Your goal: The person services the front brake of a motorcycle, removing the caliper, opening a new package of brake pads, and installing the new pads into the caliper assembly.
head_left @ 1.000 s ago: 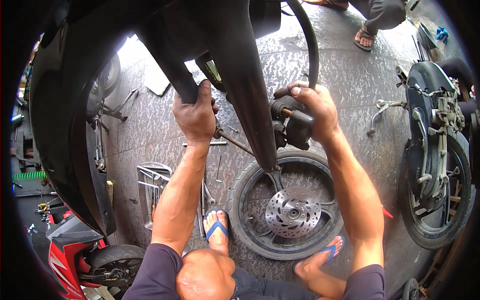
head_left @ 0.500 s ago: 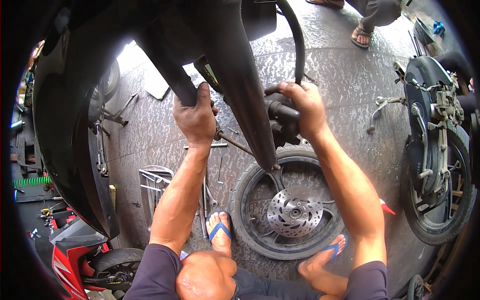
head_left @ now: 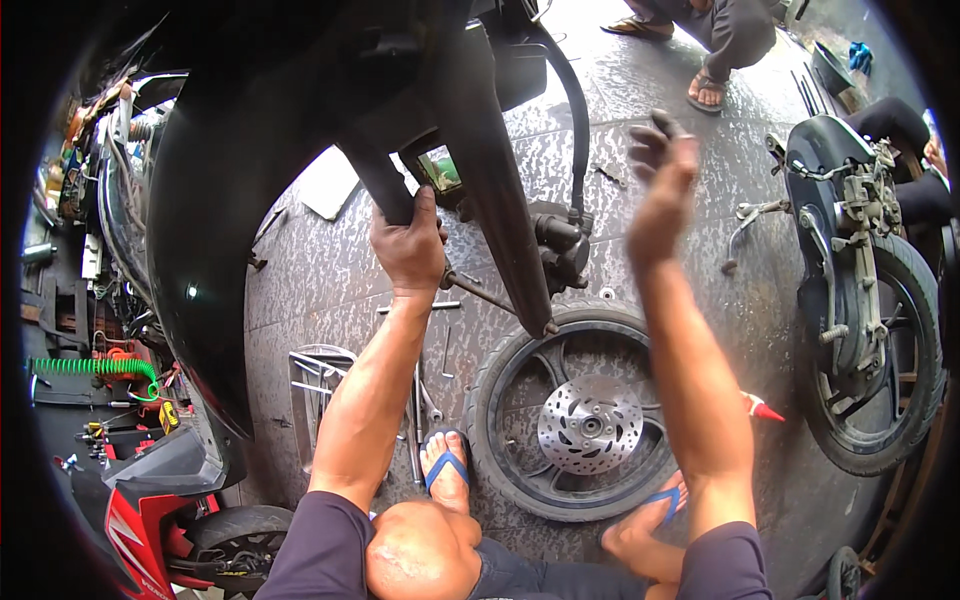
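My left hand (head_left: 408,240) is closed round the lower part of a black motorcycle fork leg (head_left: 385,180), thumb pointing up along it. From beside that hand a thin metal rod (head_left: 485,294) slants to the bottom end of the other fork leg (head_left: 490,190). Raised to the right of the fork, my right hand (head_left: 664,190) is empty, its fingers apart and slightly blurred. A dark brake caliper (head_left: 560,238) hangs from a black hose (head_left: 578,130) next to the right fork leg. Below lies a front wheel (head_left: 482,420) with a drilled brake disc (head_left: 562,440) facing up.
Wrenches (head_left: 431,402) and a metal rack (head_left: 305,410) lie left of the wheel. A red-tipped bottle (head_left: 764,409) is partly behind my right forearm. A partly stripped motorbike (head_left: 835,240) stands right; a red one (head_left: 140,540) lower left. Another person's foot (head_left: 706,92) is at the far side.
My right hand has let go of the brake caliper and moved up and right, opening. The fork has shifted slightly right in view, with my left hand still round it.
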{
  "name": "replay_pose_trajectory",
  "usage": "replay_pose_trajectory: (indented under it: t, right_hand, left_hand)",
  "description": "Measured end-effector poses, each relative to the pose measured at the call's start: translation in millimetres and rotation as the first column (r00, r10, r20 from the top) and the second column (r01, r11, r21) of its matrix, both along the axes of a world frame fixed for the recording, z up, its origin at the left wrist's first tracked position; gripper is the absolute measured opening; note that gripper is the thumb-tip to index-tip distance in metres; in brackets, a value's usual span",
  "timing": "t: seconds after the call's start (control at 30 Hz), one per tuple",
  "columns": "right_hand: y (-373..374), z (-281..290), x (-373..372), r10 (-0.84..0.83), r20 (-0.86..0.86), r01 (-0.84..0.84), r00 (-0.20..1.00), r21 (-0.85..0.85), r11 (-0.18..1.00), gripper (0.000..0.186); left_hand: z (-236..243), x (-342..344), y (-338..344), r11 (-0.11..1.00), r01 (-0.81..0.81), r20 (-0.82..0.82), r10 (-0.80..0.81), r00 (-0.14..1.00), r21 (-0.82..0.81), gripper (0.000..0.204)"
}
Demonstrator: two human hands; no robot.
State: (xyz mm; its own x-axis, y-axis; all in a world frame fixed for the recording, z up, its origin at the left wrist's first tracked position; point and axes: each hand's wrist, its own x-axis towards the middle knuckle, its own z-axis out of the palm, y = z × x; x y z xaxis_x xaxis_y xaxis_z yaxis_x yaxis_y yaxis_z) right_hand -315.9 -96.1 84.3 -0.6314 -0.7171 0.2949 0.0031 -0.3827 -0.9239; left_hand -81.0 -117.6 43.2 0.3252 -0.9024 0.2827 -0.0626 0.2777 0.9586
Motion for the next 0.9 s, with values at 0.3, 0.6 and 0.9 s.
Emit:
replay_pose_trajectory:
  t: [0.3, 0.6, 0.9]
  right_hand:
    - [-6.4, -16.5, 7.3, 0.178, -0.121, -0.152, 0.976, 0.200, 0.968, 0.067]
    - [150.3, -35.8, -104.9, 0.436, -0.340, -0.128, 0.834, 0.648, 0.751, 0.036]
    - [253.7, -29.4, -112.9, 0.616, -0.281, -0.172, 0.736, 0.803, 0.571, 0.026]
  left_hand:
    - [-3.9, 14.8, -2.1, 0.963, 0.249, -0.184, -0.228, 0.956, 0.104, 0.019]
    - [4.0, 27.6, 24.4, 0.961, 0.124, -0.043, -0.117, 0.992, 0.246, 0.027]
    - [52.4, 7.5, 97.8, 0.987, 0.019, 0.242, -0.057, 0.969, 0.157, 0.027]
